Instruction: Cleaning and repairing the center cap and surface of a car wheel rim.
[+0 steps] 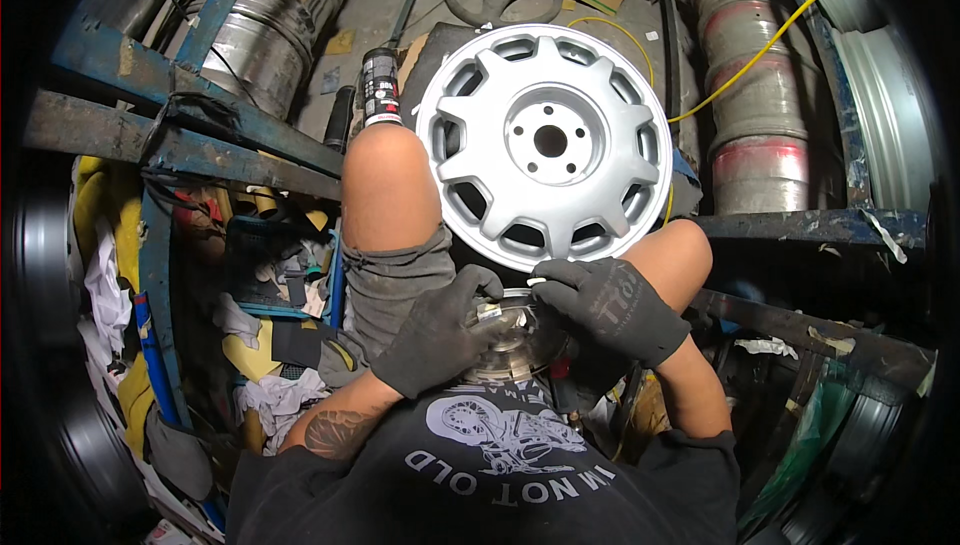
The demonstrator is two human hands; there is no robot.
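A silver-painted wheel rim [480,165] with a ring of oval openings and a bolt-hole hub lies face up in front of me, between my knees. Both my hands wear dark grey gloves and are close together at its near edge. My right hand [610,313] is closed, pinching a small whitish piece [538,281] between thumb and finger. The fingers of my left hand [438,333] are curled, and a small pale scrap shows beside them; what they hold, if anything, is unclear. Under my hands is a round, dull metal part [510,355], partly hidden by them.
A black spray can [381,85] stands by my left knee. Stacked bare rims [755,85] line the right, more rims [275,30] the left. Blue metal frames [240,150] flank me. A yellow hose [765,47] runs at right. A blue crate [265,290] holds scraps.
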